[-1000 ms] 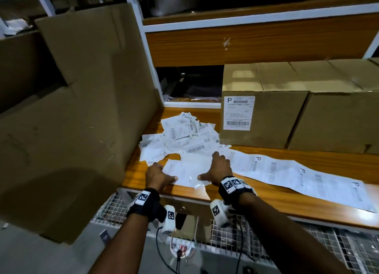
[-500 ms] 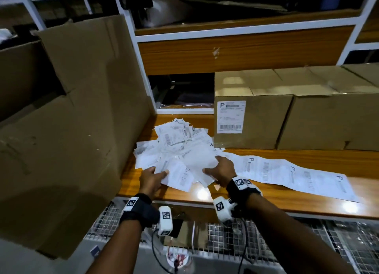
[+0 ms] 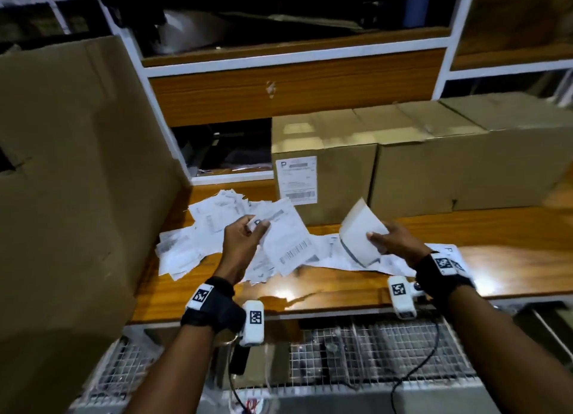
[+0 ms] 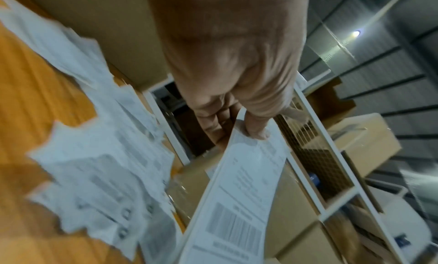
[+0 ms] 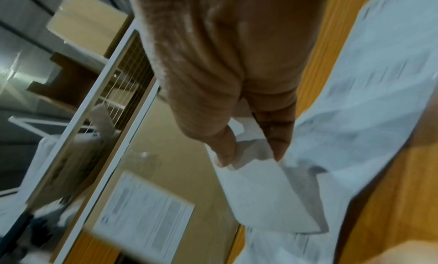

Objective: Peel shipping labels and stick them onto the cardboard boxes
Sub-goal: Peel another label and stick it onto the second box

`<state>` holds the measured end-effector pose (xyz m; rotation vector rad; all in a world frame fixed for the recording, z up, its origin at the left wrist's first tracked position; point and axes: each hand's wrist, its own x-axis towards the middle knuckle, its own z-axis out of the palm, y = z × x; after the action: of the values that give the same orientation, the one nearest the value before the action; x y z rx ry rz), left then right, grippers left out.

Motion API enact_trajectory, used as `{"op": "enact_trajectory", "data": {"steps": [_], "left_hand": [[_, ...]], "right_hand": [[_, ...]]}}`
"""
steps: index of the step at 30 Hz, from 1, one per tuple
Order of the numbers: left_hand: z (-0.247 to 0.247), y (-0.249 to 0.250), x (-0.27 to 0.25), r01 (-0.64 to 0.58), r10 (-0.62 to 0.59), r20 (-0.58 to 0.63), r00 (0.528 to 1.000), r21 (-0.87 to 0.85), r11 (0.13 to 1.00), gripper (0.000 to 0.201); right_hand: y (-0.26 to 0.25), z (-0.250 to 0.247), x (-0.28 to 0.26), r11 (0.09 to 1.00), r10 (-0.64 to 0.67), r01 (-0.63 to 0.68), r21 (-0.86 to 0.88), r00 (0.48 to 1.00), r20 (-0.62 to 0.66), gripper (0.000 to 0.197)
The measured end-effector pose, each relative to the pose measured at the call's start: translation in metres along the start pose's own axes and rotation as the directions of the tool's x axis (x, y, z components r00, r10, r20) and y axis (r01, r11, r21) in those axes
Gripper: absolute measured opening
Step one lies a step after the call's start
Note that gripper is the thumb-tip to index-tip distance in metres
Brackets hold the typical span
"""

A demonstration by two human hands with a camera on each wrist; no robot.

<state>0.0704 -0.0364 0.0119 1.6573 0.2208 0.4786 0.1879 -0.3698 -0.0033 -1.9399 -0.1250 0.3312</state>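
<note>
My left hand (image 3: 248,230) (image 4: 246,129) pinches the top corner of a printed shipping label (image 3: 286,240) (image 4: 239,189) lifted over the bench. My right hand (image 3: 386,238) (image 5: 251,151) grips a blank white backing sheet (image 3: 361,230) (image 5: 265,195), curled and raised to the right of the label. A cardboard box (image 3: 344,178) behind them carries a stuck label (image 3: 297,179) (image 5: 144,217) on its front. More plain boxes (image 3: 471,168) stand to its right. A strip of labels (image 3: 393,258) lies on the wooden bench (image 3: 496,258).
A heap of loose white sheets (image 3: 198,233) (image 4: 99,174) covers the bench's left part. A big open carton (image 3: 71,196) stands at the left edge. Wire mesh (image 3: 372,351) and cables hang below the bench front. Shelving (image 3: 279,63) rises behind.
Both hands have lifted off the bench and moved apart. The printed label now hangs from my left hand and the blank backing sheet has come away in my right.
</note>
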Motion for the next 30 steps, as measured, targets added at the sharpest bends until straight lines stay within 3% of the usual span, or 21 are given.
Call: {"op": "enact_trajectory", "data": {"steps": [3,6,11,16,20,22,24,26,28,30], "left_hand": [[0.059,0.007,0.009,0.079,-0.071,0.122,0.990,-0.065,0.995,0.021],[0.118,0.010,0.013,0.105,-0.090,0.180,0.980,-0.075,0.992,0.019],[0.199,0.012,0.006,0.100,-0.077,0.224,0.972,-0.092,0.991,0.015],[0.259,0.016,0.002,0.237,-0.187,0.246,0.951,-0.195,0.952,0.017],[0.292,0.015,0.003,0.296,-0.259,0.206,0.944,-0.174,0.939,0.011],[0.303,0.016,0.003,0.308,-0.275,0.195,0.941,-0.163,0.937,0.011],[0.310,0.019,0.003,0.328,-0.294,0.192,0.936,-0.178,0.928,0.012],[0.318,0.024,0.003,0.342,-0.311,0.172,0.935,-0.189,0.921,0.013],[0.324,0.029,0.003,0.349,-0.321,0.160,0.933,-0.195,0.916,0.011],[0.329,0.033,0.002,0.359,-0.328,0.169,0.930,-0.219,0.907,0.011]], "right_hand": [[0.027,-0.058,-0.008,0.997,0.064,-0.066,-0.028,0.996,-0.065,0.006],[0.060,-0.113,-0.014,0.987,0.138,-0.153,-0.040,0.957,-0.256,0.023],[0.109,-0.194,-0.026,0.945,0.208,-0.316,-0.085,0.780,-0.591,0.058],[0.142,-0.256,-0.034,0.908,0.281,-0.417,-0.044,0.684,-0.673,0.047],[0.155,-0.285,-0.029,0.856,0.302,-0.510,-0.083,0.624,-0.721,0.060],[0.152,-0.290,-0.019,0.819,0.243,-0.547,-0.172,0.602,-0.761,0.063],[0.142,-0.284,-0.006,0.869,0.070,-0.415,-0.270,0.643,-0.762,0.060],[0.124,-0.270,0.006,0.955,-0.088,-0.131,-0.267,0.734,-0.674,0.054],[0.101,-0.248,0.014,0.989,-0.140,0.091,-0.118,0.843,-0.520,0.050],[0.078,-0.224,0.018,0.990,-0.113,0.133,0.054,0.953,-0.280,0.056]]}}
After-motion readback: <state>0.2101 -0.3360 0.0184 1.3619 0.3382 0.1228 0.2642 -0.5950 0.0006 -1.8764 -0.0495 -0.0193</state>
